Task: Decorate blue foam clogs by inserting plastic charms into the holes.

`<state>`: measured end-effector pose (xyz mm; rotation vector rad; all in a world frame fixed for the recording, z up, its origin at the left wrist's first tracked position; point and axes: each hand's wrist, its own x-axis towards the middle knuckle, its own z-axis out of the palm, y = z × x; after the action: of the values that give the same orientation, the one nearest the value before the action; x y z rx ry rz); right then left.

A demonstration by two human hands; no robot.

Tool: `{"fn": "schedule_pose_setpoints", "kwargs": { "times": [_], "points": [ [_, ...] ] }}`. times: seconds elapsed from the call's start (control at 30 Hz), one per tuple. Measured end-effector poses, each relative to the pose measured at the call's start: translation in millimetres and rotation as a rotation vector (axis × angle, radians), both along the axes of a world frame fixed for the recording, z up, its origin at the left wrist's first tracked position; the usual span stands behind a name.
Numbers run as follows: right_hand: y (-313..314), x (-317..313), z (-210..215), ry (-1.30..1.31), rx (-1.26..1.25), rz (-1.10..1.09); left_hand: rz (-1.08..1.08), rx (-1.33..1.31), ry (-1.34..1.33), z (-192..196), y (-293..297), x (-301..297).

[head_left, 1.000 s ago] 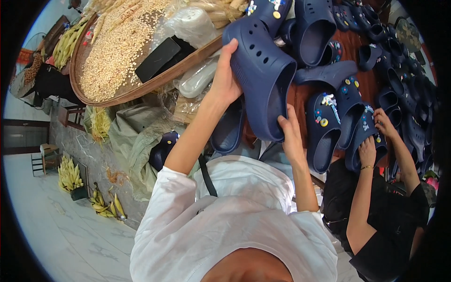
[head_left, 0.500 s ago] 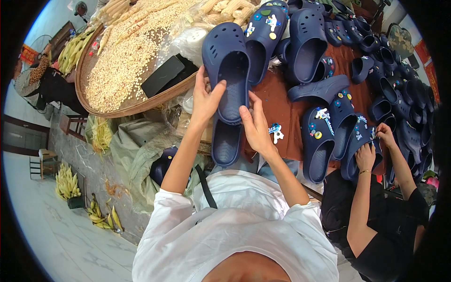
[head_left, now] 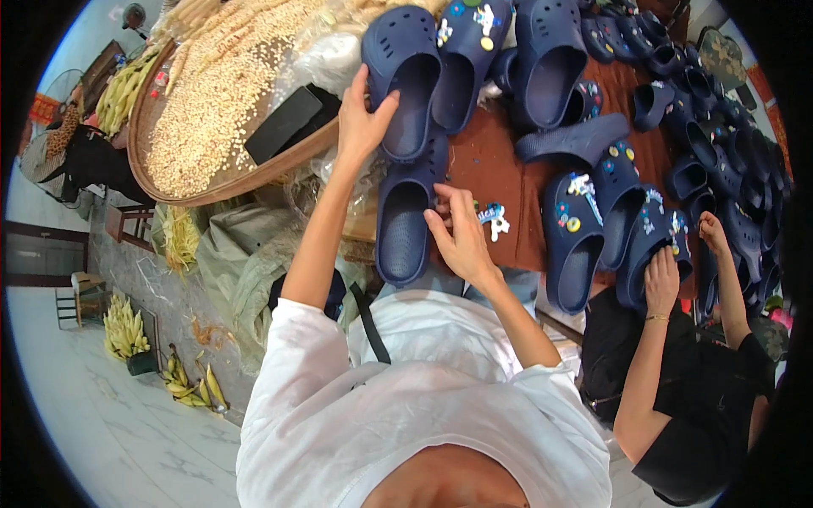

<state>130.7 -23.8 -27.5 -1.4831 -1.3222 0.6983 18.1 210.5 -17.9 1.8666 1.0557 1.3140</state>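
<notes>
A plain navy clog [head_left: 398,38] is in my left hand [head_left: 362,123], the thumb over its rim by the heel opening and the fingers along its left side. Below it, partly covered by it, lies a second navy clog [head_left: 402,229] at the table's near edge. Beside this clog's right rim is my right hand [head_left: 461,233], open, with bent fingers held apart; whether it touches the rim I cannot tell. Some blue, white and yellow shoe charms [head_left: 494,222] lie on the brown cloth [head_left: 500,169] just past my right hand. A clog with charms [head_left: 474,34] stands right of the held one.
Many more navy clogs [head_left: 737,169] crowd the right side. A co-worker's hands [head_left: 665,279] are at a decorated clog [head_left: 650,229]. On the left, a round woven tray [head_left: 212,203] holds corn kernels [head_left: 203,127] and a black phone-like object [head_left: 292,123]. Corn cobs [head_left: 127,330] stand on the floor.
The upper clog has moved away from me, with my left hand on it. My right hand has let go of it and come down beside the lower clog. The co-worker's right hand has lifted slightly.
</notes>
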Motion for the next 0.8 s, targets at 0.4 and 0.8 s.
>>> {"fn": "schedule_pose_setpoints", "kwargs": {
  "times": [0.4,0.8],
  "points": [
    [-44.7,48.9,-18.8,-0.318,-0.035,-0.283,0.130,0.320,0.320,25.9,-61.3,-17.5],
    [-40.0,56.5,-33.4,-0.556,-0.064,-0.143,-0.198,-0.210,0.184,-2.9,-231.6,-40.0]
  ]
}}
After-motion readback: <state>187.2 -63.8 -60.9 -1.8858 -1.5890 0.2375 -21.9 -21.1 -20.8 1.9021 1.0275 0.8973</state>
